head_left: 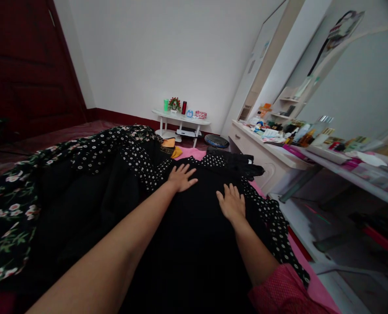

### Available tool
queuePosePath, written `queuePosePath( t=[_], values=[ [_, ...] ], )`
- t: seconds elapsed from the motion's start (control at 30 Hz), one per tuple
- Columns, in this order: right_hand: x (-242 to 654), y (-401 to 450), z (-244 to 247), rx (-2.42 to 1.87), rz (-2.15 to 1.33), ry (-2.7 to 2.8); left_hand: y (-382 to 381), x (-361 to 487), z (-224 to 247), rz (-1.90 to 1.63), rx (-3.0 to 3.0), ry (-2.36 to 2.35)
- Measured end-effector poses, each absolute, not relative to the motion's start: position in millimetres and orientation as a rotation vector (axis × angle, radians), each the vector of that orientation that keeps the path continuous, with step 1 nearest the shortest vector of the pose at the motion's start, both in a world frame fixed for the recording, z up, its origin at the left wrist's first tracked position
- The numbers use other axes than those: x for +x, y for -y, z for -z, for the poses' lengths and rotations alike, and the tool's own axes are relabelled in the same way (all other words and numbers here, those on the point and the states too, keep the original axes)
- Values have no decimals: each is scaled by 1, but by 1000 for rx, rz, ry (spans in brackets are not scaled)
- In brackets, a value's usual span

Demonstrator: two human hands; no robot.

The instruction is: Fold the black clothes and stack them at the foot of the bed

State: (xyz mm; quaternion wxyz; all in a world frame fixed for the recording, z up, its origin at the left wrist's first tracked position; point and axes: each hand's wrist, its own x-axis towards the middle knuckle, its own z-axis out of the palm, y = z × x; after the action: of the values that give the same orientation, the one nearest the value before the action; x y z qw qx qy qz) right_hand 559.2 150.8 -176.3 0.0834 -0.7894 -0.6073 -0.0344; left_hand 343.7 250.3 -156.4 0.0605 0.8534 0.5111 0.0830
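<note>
While both palms face down, left hand (181, 178) and right hand (232, 203) rest open, directly on black garment (194, 235), neither nearer; long axis seems six-to-twelve o'clock, edges lost in dark. Polka-dot cloth (274, 213) at four from right hand, black bundle (238, 165) at twelve; white table (180, 117) farther, twelve from left.

Dim light greys the flat white wall (167, 52) at twelve o'clock, while smooth black cloth (194, 235) at six loses detail.

a garment (194, 231) is plain black; left of it, floral cloth (22, 192) is black, printed pale pink and green; right of the garment, dotted fabric (275, 218) is black with white spots.
</note>
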Motion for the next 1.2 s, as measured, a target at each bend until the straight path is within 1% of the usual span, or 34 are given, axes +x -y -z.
queuePosePath(
  t=[0.1, 0.2, 0.23, 0.3, 0.37, 0.43, 0.53, 0.67, 0.9, 1.07, 1.13, 1.2],
  values=[
    [556, -149, 173, -2346, 84, 1796, -261, 330, 155, -229, 2432, -1812],
    [549, -143, 167, -2254, 156, 1807, -241, 341, 152, -290, 2380, -1953],
    [547, -142, 165, -2164, 202, 1873, -231, 349, 152, -325, 2420, -1920],
    [544, -140, 162, -1931, 226, 2105, -213, 363, 155, -358, 2579, -1680],
    [544, -141, 163, -1818, 129, 2295, -203, 373, 159, -329, 2699, -1390],
    [547, -144, 166, -1920, 32, 2293, -200, 375, 163, -284, 2712, -1276],
    [549, -150, 170, -2136, 21, 2135, -203, 370, 166, -268, 2657, -1355],
    [547, -147, 171, -2257, 12, 2032, -194, 357, 167, -267, 2607, -1457],
    [549, -118, 163, -2387, -67, 1981, -146, 317, 162, -261, 2570, -1589],
    [520, -83, 136, -2533, -163, 1964, -97, 315, 144, -288, 2483, -1778],
    [496, -54, 126, -2427, -81, 2016, -69, 316, 137, -391, 2551, -1705],
    [477, -16, 125, -2106, 84, 2171, -40, 306, 135, -510, 2721, -1442]
  ],
)
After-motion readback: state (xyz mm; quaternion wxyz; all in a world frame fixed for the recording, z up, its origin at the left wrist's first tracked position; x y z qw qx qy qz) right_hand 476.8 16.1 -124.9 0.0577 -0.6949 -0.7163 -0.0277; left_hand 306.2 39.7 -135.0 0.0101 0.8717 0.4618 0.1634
